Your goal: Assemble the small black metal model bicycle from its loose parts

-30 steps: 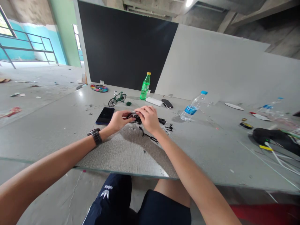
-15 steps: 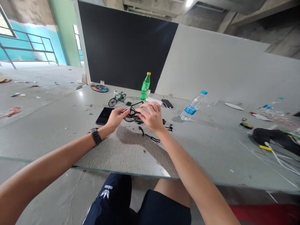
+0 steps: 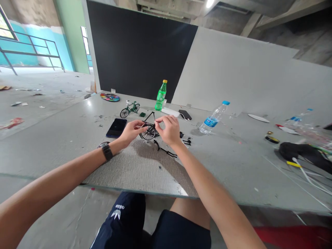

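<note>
Between my hands is a black model bicycle (image 3: pixel 148 132), only partly built, with a spoked wheel facing me and thin frame bars rising above it. My left hand (image 3: pixel 133 130) pinches it from the left, thumb and fingers at the wheel's upper edge. From the right, my right hand (image 3: pixel 168 128) pinches the frame near the bars; its fingertips partly hide the second wheel. Just below on the table lie loose black bicycle parts (image 3: pixel 168 152), long and thin. Smaller black pieces (image 3: pixel 187 141) sit right of my right hand.
A finished green model bicycle (image 3: pixel 130 108) stands behind, near a small green piece (image 3: pixel 142 114). Around are a phone (image 3: pixel 116 128), a green bottle (image 3: pixel 160 96), a white power bank (image 3: pixel 170 112), a water bottle (image 3: pixel 214 117), a paint palette (image 3: pixel 110 97) and black tape (image 3: pixel 272 139).
The model bicycle has tilted and shifted slightly right and down. Its frame bars now point up instead of lying nearly level, and the front wheel shows more fully. Both hands keep hold.
</note>
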Demonstrator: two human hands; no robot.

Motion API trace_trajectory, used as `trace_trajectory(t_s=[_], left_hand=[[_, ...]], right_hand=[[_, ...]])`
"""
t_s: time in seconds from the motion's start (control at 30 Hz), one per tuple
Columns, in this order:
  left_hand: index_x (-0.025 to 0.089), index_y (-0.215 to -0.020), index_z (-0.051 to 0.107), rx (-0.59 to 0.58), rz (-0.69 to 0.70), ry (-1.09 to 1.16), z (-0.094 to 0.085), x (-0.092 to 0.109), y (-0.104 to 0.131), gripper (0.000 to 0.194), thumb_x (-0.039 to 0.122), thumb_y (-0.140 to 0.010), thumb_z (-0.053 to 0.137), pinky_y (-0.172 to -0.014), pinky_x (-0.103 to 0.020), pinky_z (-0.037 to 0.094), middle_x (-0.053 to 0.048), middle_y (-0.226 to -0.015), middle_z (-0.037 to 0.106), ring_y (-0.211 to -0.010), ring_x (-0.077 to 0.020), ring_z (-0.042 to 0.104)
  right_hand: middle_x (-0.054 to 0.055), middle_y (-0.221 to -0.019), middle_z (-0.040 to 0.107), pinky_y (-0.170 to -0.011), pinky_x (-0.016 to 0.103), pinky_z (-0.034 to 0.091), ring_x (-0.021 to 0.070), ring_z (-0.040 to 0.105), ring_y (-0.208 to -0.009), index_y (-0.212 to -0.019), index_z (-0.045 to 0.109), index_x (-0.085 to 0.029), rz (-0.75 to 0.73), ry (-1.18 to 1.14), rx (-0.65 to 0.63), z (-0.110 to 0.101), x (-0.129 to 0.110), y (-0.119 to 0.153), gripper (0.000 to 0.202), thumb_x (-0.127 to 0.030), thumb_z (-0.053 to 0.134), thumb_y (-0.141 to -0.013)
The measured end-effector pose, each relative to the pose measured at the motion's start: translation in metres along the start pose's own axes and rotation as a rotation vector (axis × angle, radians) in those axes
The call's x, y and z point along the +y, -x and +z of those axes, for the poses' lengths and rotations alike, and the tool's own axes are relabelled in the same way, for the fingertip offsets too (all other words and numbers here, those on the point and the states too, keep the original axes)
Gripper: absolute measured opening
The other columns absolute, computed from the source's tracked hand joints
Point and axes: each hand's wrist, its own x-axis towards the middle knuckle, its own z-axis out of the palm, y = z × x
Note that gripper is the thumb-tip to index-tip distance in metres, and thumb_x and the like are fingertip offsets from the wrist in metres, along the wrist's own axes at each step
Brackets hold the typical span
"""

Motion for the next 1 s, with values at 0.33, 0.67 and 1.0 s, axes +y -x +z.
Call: trace_trajectory(t_s=[0.33,0.67,1.0], left_hand=[[0.02,-0.072,0.057,0.101,0.098,-0.072,0.0,0.001,-0.004,0.033,0.048,-0.089,0.058,-0.062,-0.028,0.033,0.002,-0.066,0.048,-0.063,-0.0141,0.042],[0.023,-0.068,0.048,0.241,0.071,-0.045,-0.006,-0.007,-0.008,0.034,0.05,-0.088,0.054,-0.062,-0.03,0.032,0.001,-0.065,0.042,-0.062,-0.0165,0.037],[0.023,-0.062,0.039,0.06,0.112,-0.068,0.005,0.007,-0.001,0.031,0.042,-0.085,0.048,-0.069,-0.031,0.038,0.0,-0.066,0.042,-0.067,-0.0171,0.04]], right_hand=[[0.004,-0.09,0.072,-0.088,0.039,0.038,0.024,0.059,-0.094,-0.088,0.062,-0.024,-0.09,0.016,-0.108,-0.003,-0.014,-0.003,0.016,-0.028,0.051,-0.099],[0.006,-0.088,0.067,-0.078,0.034,0.038,0.0203,0.057,-0.084,-0.088,0.058,-0.022,-0.092,-0.063,-0.336,0.003,-0.014,0.0,0.025,-0.038,0.047,-0.104],[0.011,-0.099,0.069,-0.081,0.04,0.035,0.0253,0.058,-0.091,-0.101,0.061,-0.021,-0.145,0.219,-0.225,0.002,-0.027,-0.001,0.037,-0.038,0.029,-0.109]])
